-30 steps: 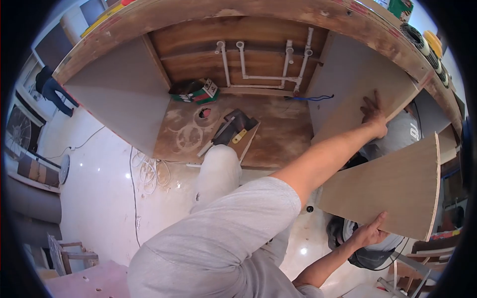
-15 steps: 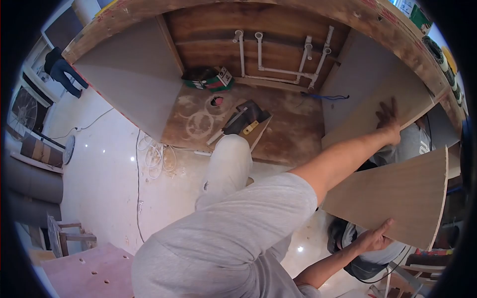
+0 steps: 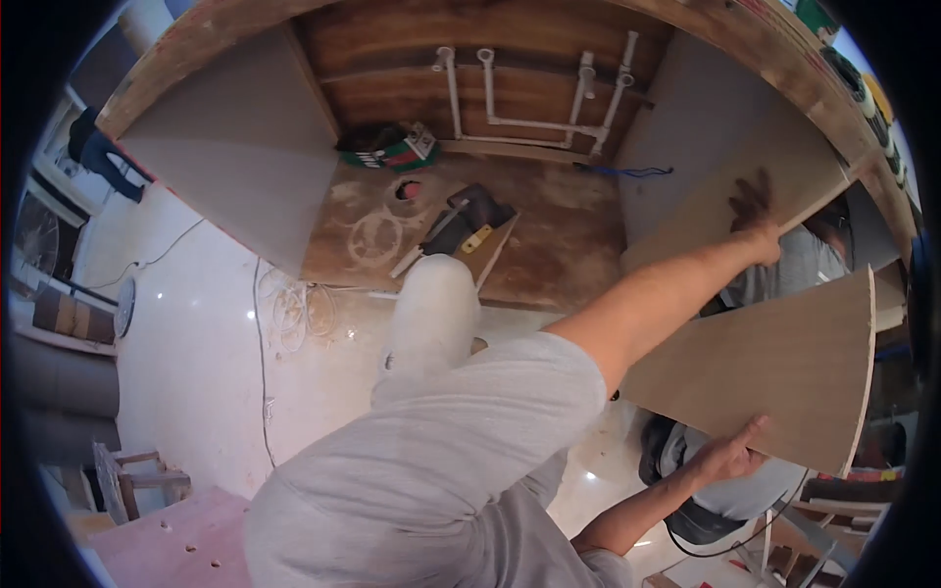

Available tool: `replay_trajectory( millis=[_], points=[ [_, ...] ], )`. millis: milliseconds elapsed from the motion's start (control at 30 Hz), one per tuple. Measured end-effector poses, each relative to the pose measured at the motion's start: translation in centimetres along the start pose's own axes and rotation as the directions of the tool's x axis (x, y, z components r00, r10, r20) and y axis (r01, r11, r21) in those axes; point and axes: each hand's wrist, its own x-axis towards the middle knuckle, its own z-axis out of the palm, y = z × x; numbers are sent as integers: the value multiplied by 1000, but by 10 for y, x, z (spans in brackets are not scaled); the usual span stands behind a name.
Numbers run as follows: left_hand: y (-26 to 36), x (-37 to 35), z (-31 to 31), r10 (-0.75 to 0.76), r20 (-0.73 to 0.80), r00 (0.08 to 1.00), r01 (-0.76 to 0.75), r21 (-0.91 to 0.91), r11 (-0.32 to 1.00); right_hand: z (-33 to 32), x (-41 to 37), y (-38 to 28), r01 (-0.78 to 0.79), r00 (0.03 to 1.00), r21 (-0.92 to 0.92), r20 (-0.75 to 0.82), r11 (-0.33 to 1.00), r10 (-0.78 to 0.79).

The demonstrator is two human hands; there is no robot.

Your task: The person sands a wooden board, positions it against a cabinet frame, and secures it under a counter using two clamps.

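Observation:
My left hand [image 3: 757, 218] lies with fingers spread against a thin wood panel [image 3: 701, 220] along the cabinet's right inner wall. The heel of that hand is at the panel's front edge. Lower down, my right hand [image 3: 730, 457] is closed on the near edge of a loose plywood sheet [image 3: 755, 367], its thumb on the upper face and its fingers mostly hidden beneath. The sheet is tilted and its right end is raised. Part of it hides a co-worker in grey clothing [image 3: 784, 269].
Inside the wooden cabinet [image 3: 569, 265] are white pipes [image 3: 534, 122], a blue cable [image 3: 642, 172], a green box [image 3: 392, 147] and dark tools with a yellow piece [image 3: 475, 238]. Coiled white cable [image 3: 294, 314] lies on the floor. A pink board [image 3: 176, 539] is at lower left; another person [image 3: 103, 157] stands far left.
The view has shifted slightly, so the cabinet and its contents appear further left and a little higher. Both hands keep their places on the panel and the plywood sheet.

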Motion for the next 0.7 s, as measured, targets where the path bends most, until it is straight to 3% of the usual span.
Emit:
replay_trajectory(
  millis=[67,133,200,367,567,700],
  points=[
    [-2,3,4,63,9,998,-63,-77,995,-18,8,26,37,999,-90,23,995,-35],
    [-14,30,33,161,-89,983,-168,-70,983,-9,4,12,40,998,-34,-38,999,-42],
    [-8,8,10,117,-55,992,-122,-115,986,-6,4,5,79,996,-12,-45,997,-80],
    [-8,10,-3,85,-31,996,-85,-10,996,-10,3,1,61,997,264,-60,962,-47],
    [-8,10,-4,100,-5,995,-100,9,995,-27,7,5,65,996,337,-75,939,-42],
    [-6,11,-5,115,6,993,-115,24,993,-26,6,7,96,993,247,-93,964,-75]
  ],
)
